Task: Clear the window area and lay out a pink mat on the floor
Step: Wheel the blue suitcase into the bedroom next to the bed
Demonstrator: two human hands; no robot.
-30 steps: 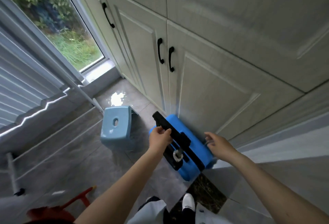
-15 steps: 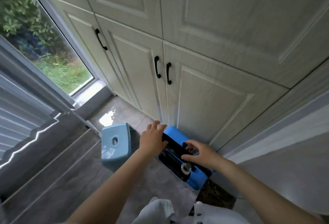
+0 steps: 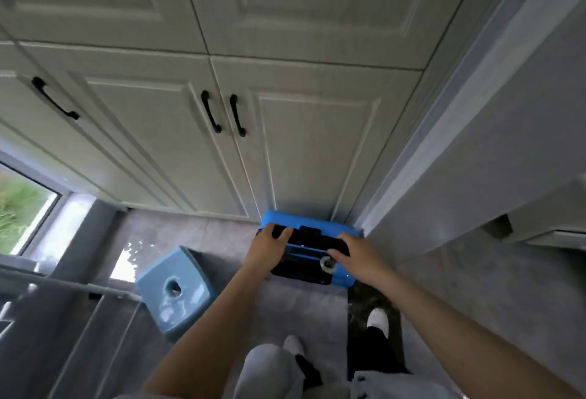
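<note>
Suitcase (image 3: 312, 233), blue with black handle fittings, now stands square against the cabinet doors (image 3: 317, 157) in the corner, where a second ago it sat angled out; so it looks parked clear of the window (image 3: 22, 208); left hand (image 3: 268, 251) and right hand (image 3: 355, 253) rest on its top, fingers curled over the black handle bar; blue stool (image 3: 176, 287) left of suitcase; no pink mat visible.
</note>
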